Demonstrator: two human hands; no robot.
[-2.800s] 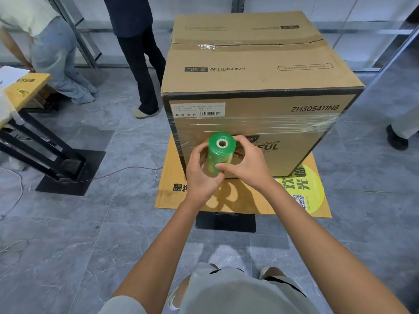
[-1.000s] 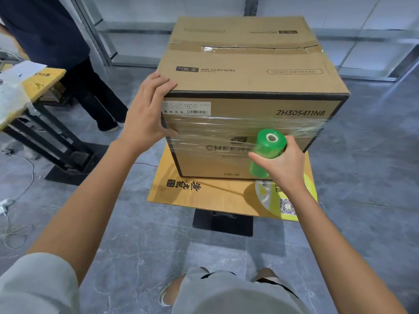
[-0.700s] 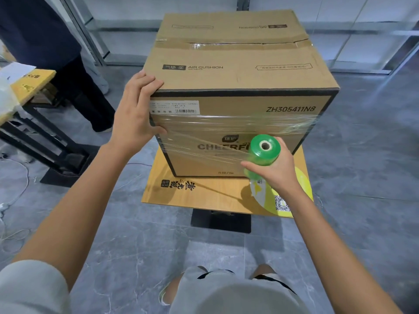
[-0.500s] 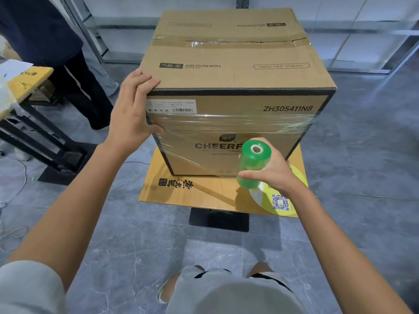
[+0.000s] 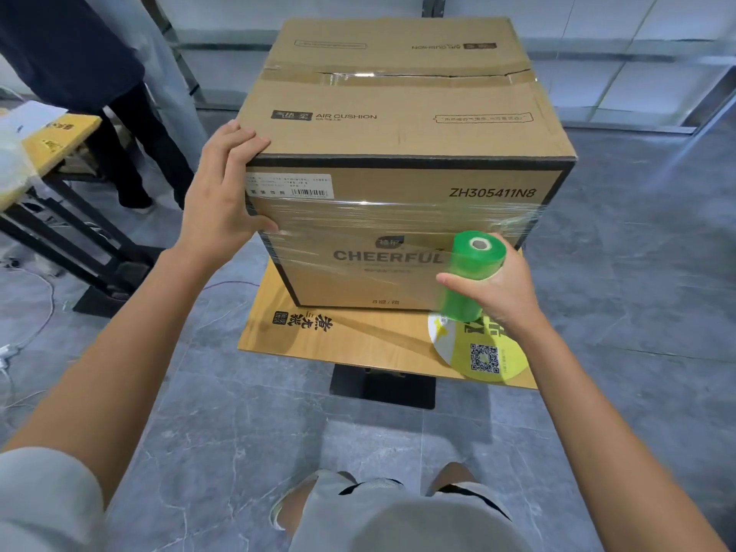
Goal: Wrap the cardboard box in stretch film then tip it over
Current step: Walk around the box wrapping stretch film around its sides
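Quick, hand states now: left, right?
Left hand: open, pressing the cardboard box at its corner.
Right hand: closed around the green stretch film roll.

Cardboard box (image 5: 398,125): tan-brown, black edge band, dark grey lettering.
Label (image 5: 289,187): white, black barcode.
Film roll (image 5: 472,272): translucent green, pale core.
Counter (image 5: 358,336): yellow-brown wood grain, black characters.
Round sticker (image 5: 478,356): yellow-green and white, black QR code.
Floor (image 5: 239,432): grey, white-veined marbling.
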